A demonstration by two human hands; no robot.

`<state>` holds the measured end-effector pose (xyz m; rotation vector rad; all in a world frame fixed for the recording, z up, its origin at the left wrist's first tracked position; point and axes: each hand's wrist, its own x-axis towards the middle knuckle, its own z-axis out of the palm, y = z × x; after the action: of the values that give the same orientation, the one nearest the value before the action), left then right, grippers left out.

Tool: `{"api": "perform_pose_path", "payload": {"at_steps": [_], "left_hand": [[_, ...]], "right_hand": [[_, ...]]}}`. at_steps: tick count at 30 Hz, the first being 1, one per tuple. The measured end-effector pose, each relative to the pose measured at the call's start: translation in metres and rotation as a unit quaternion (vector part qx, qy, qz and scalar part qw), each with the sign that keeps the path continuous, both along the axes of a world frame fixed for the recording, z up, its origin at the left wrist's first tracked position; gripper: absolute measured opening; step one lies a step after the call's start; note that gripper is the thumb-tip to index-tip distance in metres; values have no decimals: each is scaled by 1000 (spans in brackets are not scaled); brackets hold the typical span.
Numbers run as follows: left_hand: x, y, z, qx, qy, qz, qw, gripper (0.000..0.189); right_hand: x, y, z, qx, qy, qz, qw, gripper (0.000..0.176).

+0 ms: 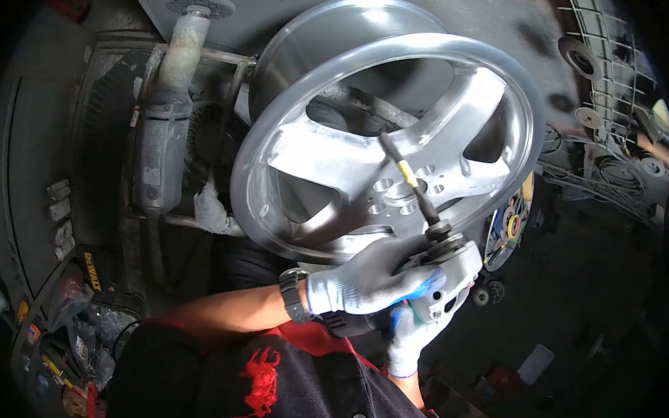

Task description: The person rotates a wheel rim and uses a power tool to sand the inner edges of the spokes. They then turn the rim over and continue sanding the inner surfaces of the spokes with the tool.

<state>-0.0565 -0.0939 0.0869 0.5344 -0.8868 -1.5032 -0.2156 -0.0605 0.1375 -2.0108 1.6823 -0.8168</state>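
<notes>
A polished alloy wheel (307, 151) with broad spokes is tilted in front of me, its face turned my way. My left hand (376, 275), in a white and blue work glove with a watch at the wrist, wraps over the head of an angle grinder (456, 272). My right hand (412, 340), gloved the same way, grips the grinder from below and the right. A long dark shaft (428, 206) with a yellow band runs from the grinder's head across the hub. Its tip overlaps a spoke near the wheel's middle.
Left of the wheel, a second power tool (164, 139) with a round disc (200, 5) stands against a metal frame (239, 75). A tray of small discs (506, 227) lies to the right. A wire rack (603, 56) is at upper right, a DeWalt case (93, 272) at lower left.
</notes>
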Motion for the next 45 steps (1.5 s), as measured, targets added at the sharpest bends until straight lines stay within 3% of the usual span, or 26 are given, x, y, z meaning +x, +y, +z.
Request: {"api": "perform_pose_path", "payload": {"at_steps": [5,7,8,9,12,14,15,17,19,21,22,25,27,29,30,31,34,35,37,38,39,41,42,45], "left_hand": [[2,-17,7,-5,6,-63,998,65],[1,-8,-1,-21,-10,-44,999,64],[-1,-2,-4,-13,-9,-17,1000,63],[-3,5,-6,-5,-8,10,1000,63],[-5,9,-1,-7,-8,41,999,60],[-4,6,4,11,-19,14,1000,58],[-4,0,5,9,-21,14,1000,58],[-4,-17,6,-43,-33,-6,998,57],[-5,-21,10,-31,-29,-9,999,56],[0,-21,10,-28,-26,-33,999,55],[2,-17,8,-26,-13,-43,999,54],[0,-3,-1,-8,-32,-10,999,54],[-2,5,-6,-21,-39,15,999,53],[4,14,-9,9,-79,8,997,51],[8,20,-6,34,-52,-14,998,50],[11,24,-4,36,-57,-15,998,50],[24,29,12,50,-92,2,995,49],[24,29,13,50,-95,-2,994,49],[22,30,16,87,-80,-19,993,47],[17,27,14,62,-92,1,994,47],[0,21,14,20,-89,126,988,36],[1,10,25,-63,-268,126,953,37],[3,7,47,-29,-223,73,972,39],[-9,5,66,-120,-258,70,956,42]], "right_hand": [[4,-6,-1,-20,-15,-102,994,110],[-9,0,-5,-59,89,1,994,114],[-3,3,-1,-26,96,12,995,118],[-9,3,2,7,181,50,982,121],[-10,5,-1,-49,170,106,978,121],[0,1,3,58,-111,-17,992,123],[4,-3,6,59,-123,-54,989,125],[1,-10,3,26,-44,-80,995,122],[-11,-11,-11,3,-79,-88,993,117],[-13,-7,-14,-19,-60,-50,997,105],[-14,-6,-14,-83,64,9,994,93],[-12,7,-22,-81,68,19,994,85],[-6,18,-23,-39,73,10,996,93],[-4,26,-27,51,-49,20,997,104],[-13,25,-26,-14,197,125,972,115],[-13,28,-29,-12,192,125,973,115],[-8,36,-36,148,-63,60,985,123],[-5,35,-37,147,-67,56,985,123],[3,30,-35,174,-290,41,940,121],[-5,33,-36,193,-276,11,941,119],[-13,32,-48,173,-351,1,920,117],[-21,20,-40,174,-464,-53,867,115],[-24,15,-33,138,-471,18,871,94],[-60,4,-25,85,-426,39,900,79]]}}
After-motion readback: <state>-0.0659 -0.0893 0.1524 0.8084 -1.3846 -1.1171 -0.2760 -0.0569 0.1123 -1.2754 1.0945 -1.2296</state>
